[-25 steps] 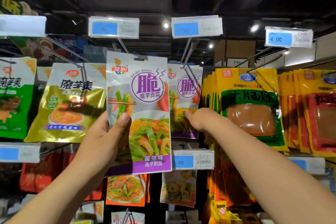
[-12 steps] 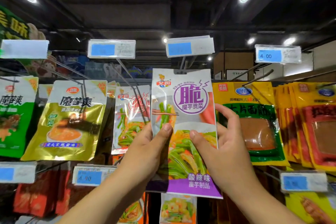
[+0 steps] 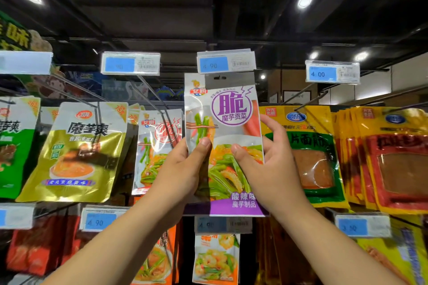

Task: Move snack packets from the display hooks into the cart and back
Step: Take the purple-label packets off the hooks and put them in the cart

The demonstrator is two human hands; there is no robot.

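A white and purple snack packet [image 3: 228, 109] with pictured green vegetables is held upright in front of the display, its hang hole just below a price tag [image 3: 225, 61]. My left hand [image 3: 185, 169] grips its left edge, thumb on the front. My right hand [image 3: 269, 162] grips its right edge, thumb on the front and fingers behind. A similar packet [image 3: 159, 146] hangs on a hook just to the left. No cart is in view.
Metal hooks [image 3: 157, 99] stick out toward me with price tags at their tips. Gold packets [image 3: 78, 152] hang at the left, yellow and green packets [image 3: 312, 157] and red ones [image 3: 393, 164] at the right. More packets hang on the row below.
The packet moved right from the left hook's front to the middle tag and rose a little. My right hand left the hanging packets and took hold of its right edge.
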